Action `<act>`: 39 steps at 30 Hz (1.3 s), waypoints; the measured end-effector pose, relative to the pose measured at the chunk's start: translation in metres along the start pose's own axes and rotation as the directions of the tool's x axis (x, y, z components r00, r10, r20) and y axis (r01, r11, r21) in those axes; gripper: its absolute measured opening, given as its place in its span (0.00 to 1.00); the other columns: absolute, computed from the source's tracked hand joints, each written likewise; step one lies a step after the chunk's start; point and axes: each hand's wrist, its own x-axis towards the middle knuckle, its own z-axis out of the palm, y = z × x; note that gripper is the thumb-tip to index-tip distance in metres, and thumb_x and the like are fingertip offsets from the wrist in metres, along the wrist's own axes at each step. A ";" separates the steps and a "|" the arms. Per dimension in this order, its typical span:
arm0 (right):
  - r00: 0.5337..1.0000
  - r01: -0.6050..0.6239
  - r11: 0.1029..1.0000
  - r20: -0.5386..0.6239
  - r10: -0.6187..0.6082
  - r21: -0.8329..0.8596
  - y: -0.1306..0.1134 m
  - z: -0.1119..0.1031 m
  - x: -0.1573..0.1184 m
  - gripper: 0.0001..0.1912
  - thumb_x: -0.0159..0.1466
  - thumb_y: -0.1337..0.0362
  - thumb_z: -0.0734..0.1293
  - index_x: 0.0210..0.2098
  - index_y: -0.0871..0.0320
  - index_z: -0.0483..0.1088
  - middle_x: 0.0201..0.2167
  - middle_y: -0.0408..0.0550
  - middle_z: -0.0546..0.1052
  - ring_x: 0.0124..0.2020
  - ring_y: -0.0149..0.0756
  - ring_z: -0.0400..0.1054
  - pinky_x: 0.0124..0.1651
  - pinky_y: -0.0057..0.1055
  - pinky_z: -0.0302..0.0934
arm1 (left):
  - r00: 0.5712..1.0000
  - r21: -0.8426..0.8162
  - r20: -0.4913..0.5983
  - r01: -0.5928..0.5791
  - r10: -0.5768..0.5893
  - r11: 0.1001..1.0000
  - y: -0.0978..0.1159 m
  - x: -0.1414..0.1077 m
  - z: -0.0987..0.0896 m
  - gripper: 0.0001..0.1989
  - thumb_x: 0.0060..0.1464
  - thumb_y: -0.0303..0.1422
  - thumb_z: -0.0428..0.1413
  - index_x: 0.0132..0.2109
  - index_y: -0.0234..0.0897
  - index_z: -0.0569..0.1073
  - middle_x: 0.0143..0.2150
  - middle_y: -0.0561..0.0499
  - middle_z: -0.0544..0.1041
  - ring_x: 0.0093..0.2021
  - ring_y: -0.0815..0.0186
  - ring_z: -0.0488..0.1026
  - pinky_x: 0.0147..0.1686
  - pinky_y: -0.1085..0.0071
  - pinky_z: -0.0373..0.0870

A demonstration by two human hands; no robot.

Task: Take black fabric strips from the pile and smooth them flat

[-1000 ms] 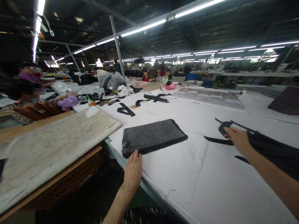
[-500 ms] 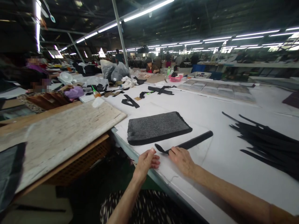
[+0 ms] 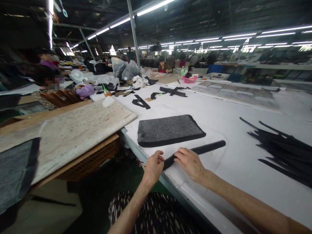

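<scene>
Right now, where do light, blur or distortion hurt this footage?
All in the head view: ceiling tubes burn white against a dark roof; the far room looks soft; a faint shadow lies on the table beside the right forearm; the black pile loses detail; pixelated patches sit at left; edges look stretched.

Dark workshop — bright tube lights (image 3: pixel 156 7)

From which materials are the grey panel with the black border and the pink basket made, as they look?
Grey panel: probably thick woven or felted fabric, matt; its speckled surface suggests this, but the exact fibre is unclear.

Pink basket: likely plastic, given its bright, even colour; its finish is too small to judge.
</scene>
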 end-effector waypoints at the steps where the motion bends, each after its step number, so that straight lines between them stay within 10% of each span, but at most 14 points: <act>1: 1.000 0.011 1.000 0.007 -0.011 0.025 -0.002 0.000 0.004 0.04 0.64 0.67 0.64 0.35 0.57 0.71 0.37 0.45 0.71 0.39 0.35 0.65 0.42 0.31 0.58 | 0.999 0.077 -0.019 -0.030 0.031 0.997 -0.001 0.000 0.000 0.20 0.41 0.17 0.47 0.42 0.35 0.70 0.28 0.56 0.73 0.24 0.73 0.66 0.27 0.76 0.62; 8: 0.998 -0.034 0.999 0.052 0.036 -0.037 -0.013 0.004 0.016 0.07 0.64 0.70 0.62 0.32 0.57 0.71 0.35 0.46 0.71 0.38 0.36 0.65 0.42 0.32 0.58 | 0.994 0.216 -0.005 -0.103 0.107 0.971 -0.008 -0.002 -0.002 0.21 0.45 0.17 0.47 0.46 0.37 0.71 0.30 0.55 0.74 0.29 0.70 0.69 0.33 0.75 0.62; 14: 0.985 -0.149 0.982 -0.066 0.158 0.116 0.025 0.001 -0.006 0.13 0.68 0.66 0.55 0.45 0.55 0.68 0.41 0.44 0.72 0.38 0.30 0.68 0.40 0.26 0.62 | 0.995 0.286 0.006 -0.098 0.100 0.953 -0.012 -0.003 -0.007 0.22 0.45 0.17 0.46 0.46 0.35 0.72 0.31 0.53 0.73 0.31 0.68 0.69 0.36 0.73 0.63; 25: 0.944 -0.277 0.860 0.046 0.328 -0.429 0.074 0.012 -0.049 0.27 0.58 0.85 0.51 0.52 0.66 0.67 0.54 0.58 0.68 0.55 0.43 0.63 0.54 0.37 0.59 | 0.991 0.451 0.041 -0.132 0.127 0.883 -0.003 -0.001 -0.017 0.24 0.45 0.17 0.46 0.49 0.34 0.71 0.35 0.49 0.74 0.38 0.65 0.70 0.41 0.70 0.64; 33: 0.913 -0.372 0.850 0.020 0.409 -0.373 0.086 0.000 -0.052 0.25 0.58 0.83 0.52 0.47 0.62 0.70 0.52 0.57 0.70 0.50 0.44 0.66 0.51 0.40 0.60 | 0.972 0.561 0.134 -0.237 0.195 0.793 0.010 0.003 0.003 0.22 0.46 0.17 0.45 0.47 0.33 0.72 0.38 0.45 0.75 0.42 0.62 0.69 0.43 0.69 0.65; 39: 0.887 -0.457 0.889 -0.084 0.454 -0.033 0.126 -0.002 -0.059 0.22 0.59 0.77 0.52 0.42 0.55 0.72 0.49 0.44 0.71 0.40 0.34 0.69 0.37 0.29 0.63 | 0.959 0.553 0.185 -0.281 0.213 0.785 0.012 0.010 0.006 0.22 0.45 0.17 0.44 0.46 0.32 0.72 0.40 0.44 0.75 0.44 0.61 0.69 0.45 0.68 0.64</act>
